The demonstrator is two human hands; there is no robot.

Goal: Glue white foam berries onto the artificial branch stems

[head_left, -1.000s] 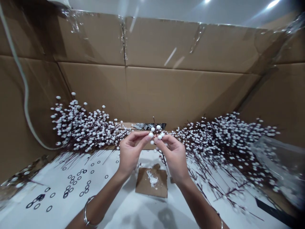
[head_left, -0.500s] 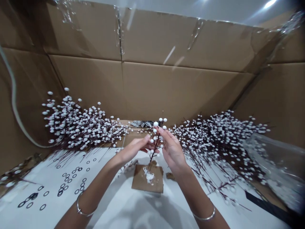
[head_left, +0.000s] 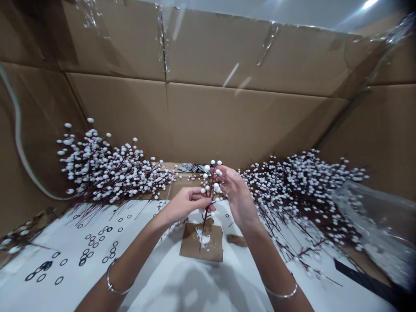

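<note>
My left hand [head_left: 186,204] is curled, its left fingers [head_left: 202,200] closed around the stem of a white berry sprig [head_left: 210,186]. My right hand [head_left: 237,196] is raised behind the sprig, its right fingers [head_left: 227,174] loosely spread by the upper berries; I cannot tell whether they grip anything. The sprig stands tilted between my hands, its thin dark stem running down to a tip above a cardboard square [head_left: 211,251], though I cannot tell whether they touch.

White blobs [head_left: 203,238] sit crusted on that square. If I squeeze too hard, the wiry stem could bend or a round berry could pop off. If I swing the sprig carelessly, its twigs could snag on the heaps beside me.

Those are two bristling berry heaps, the left heap [head_left: 104,167] and the right heap [head_left: 302,195], all dark twigs and glossy white beads. Small black rings [head_left: 97,250] lie scattered across the white table [head_left: 169,284], and a brown scrap [head_left: 236,240] lies near the square. A crinkled plastic bag [head_left: 373,221] slumps at the right. Behind everything rises a cardboard wall [head_left: 247,123], its seams patched with shiny tape.
</note>
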